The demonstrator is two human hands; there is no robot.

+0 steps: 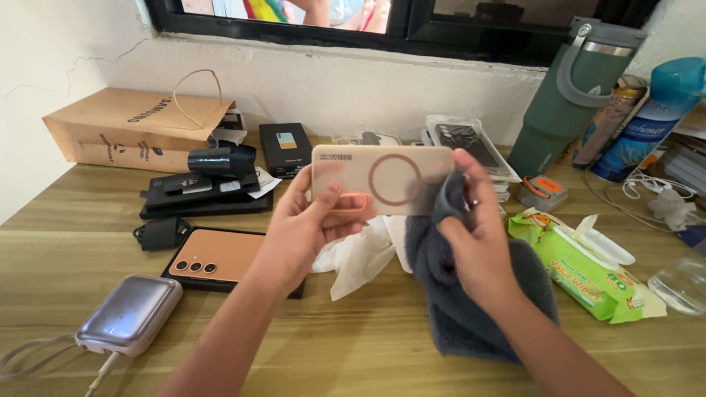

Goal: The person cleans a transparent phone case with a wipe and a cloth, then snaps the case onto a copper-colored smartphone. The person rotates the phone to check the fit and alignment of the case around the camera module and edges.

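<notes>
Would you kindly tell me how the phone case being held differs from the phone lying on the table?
The phone case is cream with a ring; the phone is orange with three lenses. The case is held up by the left hand and the right hand; the phone lies flat, untouched. Both are rounded rectangles.

Domestic room, likely a home desk: wooden table [382, 345] against a cracked plaster wall beneath a dark-framed window [412, 26]; tumbler [570, 95] and wipes pack [588, 268] at the table's right.

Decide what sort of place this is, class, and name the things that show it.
Probably a home desk by a window, used for phone care: a wooden table with a peach phone, stacked phone cases and a wet-wipes pack.
</notes>
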